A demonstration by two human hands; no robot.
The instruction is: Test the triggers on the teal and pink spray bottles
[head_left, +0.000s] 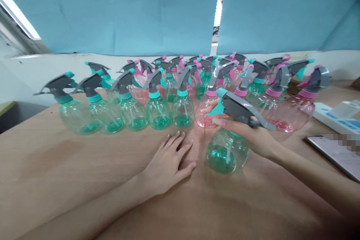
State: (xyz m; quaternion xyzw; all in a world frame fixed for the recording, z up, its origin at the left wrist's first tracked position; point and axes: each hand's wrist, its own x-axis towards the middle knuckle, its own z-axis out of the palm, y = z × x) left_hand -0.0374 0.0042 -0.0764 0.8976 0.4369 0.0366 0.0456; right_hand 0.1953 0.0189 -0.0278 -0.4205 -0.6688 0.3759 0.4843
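The right hand (247, 133) gripped a green bottle (227, 150) by its neck, tilting it. The left hand (168, 161) lay flat and open on the table (70, 172), probably for support.

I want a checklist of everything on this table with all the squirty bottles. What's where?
Surface: brown wooden table, bare in front.
Job's things: green spray bottle with a grey trigger, upright, held near the table's middle.
Clutter: row of green spray bottles on the left, pink spray bottles on the right, more behind; white box and a tablet at the right edge.
Grippers: left hand flat on the table, holding nothing; right hand gripping the green spray bottle at its neck.
Cables: nothing seen.
Surroundings: blue curtains behind, with a bright gap between them.
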